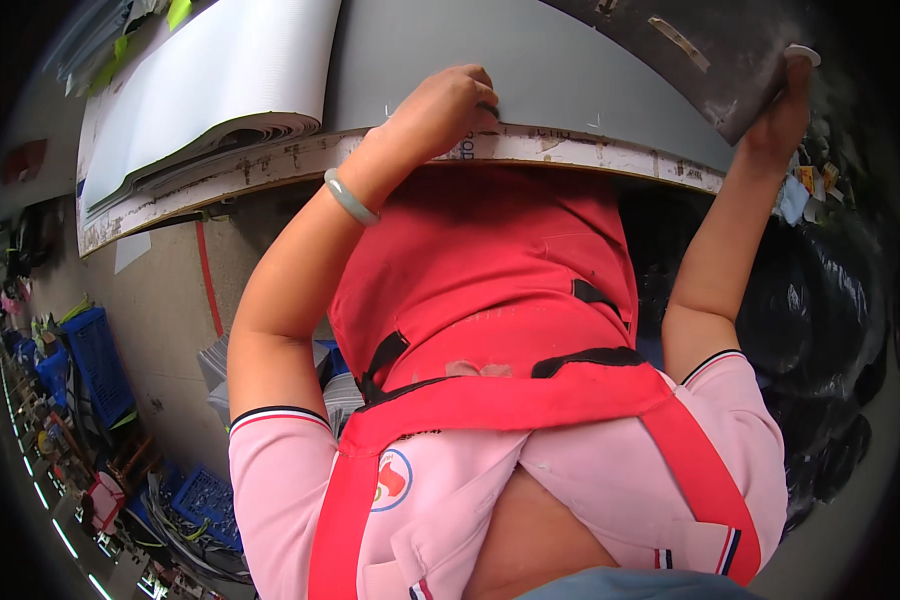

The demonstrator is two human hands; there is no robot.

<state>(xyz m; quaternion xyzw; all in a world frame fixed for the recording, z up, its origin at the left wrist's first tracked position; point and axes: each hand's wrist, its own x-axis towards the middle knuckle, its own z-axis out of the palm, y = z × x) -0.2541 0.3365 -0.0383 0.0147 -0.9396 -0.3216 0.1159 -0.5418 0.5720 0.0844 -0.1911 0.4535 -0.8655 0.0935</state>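
My left hand (452,108) is closed, its fingers curled down at the near edge of a flat grey sheet (470,55) on the table. A small black thing shows at its fingers, too hidden to name. At the far right, my right hand (782,112) grips the side edge of a dark grey sheet (660,70), which overlaps the lighter grey one. A brown tape strip (680,45) lies on the dark sheet. Beside the right fingertips shows a small white rounded piece (802,54); whether the hand holds it too is unclear.
A thick folded stack of white sheeting (230,80) covers the table's left part. The worn table edge (610,153) runs close in front of me. Black plastic bags (810,310) fill the right side. Blue crates (100,365) stand on the floor to the left.
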